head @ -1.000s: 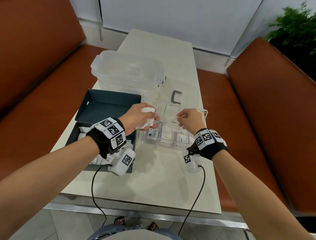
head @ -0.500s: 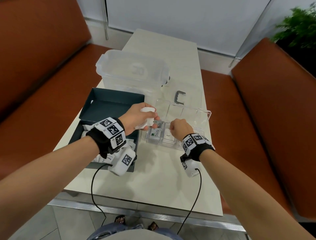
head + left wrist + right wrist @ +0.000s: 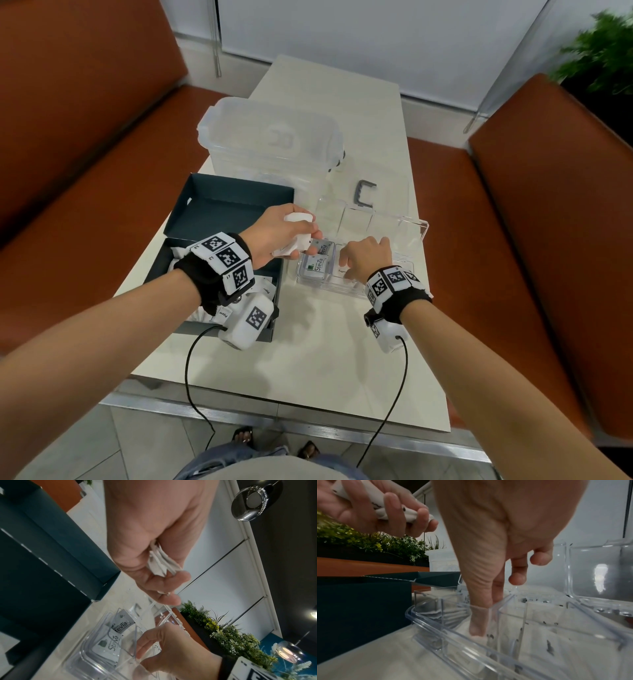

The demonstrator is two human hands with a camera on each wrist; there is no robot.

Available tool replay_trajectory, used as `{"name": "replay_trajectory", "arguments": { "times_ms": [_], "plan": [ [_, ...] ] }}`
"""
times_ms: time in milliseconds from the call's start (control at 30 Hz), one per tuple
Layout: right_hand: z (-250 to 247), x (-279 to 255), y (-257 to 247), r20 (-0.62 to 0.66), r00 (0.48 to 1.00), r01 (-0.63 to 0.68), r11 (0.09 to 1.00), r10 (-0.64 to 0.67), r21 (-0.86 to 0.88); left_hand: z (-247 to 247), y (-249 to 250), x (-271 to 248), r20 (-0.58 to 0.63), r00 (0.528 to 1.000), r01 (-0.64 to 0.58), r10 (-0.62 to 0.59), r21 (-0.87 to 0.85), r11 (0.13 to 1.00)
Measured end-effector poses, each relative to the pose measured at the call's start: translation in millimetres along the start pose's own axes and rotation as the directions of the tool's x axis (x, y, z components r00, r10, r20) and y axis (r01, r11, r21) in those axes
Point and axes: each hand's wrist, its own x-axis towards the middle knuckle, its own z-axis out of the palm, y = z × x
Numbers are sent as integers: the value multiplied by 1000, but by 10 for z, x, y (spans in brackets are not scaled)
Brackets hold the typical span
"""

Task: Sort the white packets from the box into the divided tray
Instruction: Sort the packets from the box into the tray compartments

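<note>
Gripping a bundle of white packets [image 3: 297, 236], left hand [image 3: 274, 236]; light, floppy, slippery, best pinched flat. Right hand [image 3: 364, 257] fingers [image 3: 478, 615] reach into divided tray [image 3: 416, 236], grasp unclear.

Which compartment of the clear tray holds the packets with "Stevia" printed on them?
The leftmost compartment of the divided tray, beside the dark box; the Stevia packets lie there.

**Right hand reaches into the clear tray**

The right hand [image 3: 501, 536] points down, thumb and forefinger tips inside a compartment of the divided tray [image 3: 447, 635], touching its floor. Above the tray's left end, the left hand [image 3: 373, 508] grips white packets [image 3: 376, 505]. Left of the tray stands the dark box [image 3: 363, 601].
</note>
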Motion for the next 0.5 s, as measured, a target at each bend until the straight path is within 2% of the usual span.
{"name": "replay_trajectory", "arguments": {
  "times_ms": [333, 433, 500],
  "plan": [
    [55, -64, -77, -19, 1000, -16, 1000, 16, -22, -9, -2, -10, 0, 1000, 12, -12, -45, 999],
    [6, -83, -69, 4, 1000, -10, 1000, 9, 26, 9, 5, -22, 9, 1000, 25, -24, -61, 998],
    [-82, -116, -64, -31, 999, -15, 994, 18, 105, 18, 11, -25, 14, 999, 33, -32, -67, 997]
  ]
}}
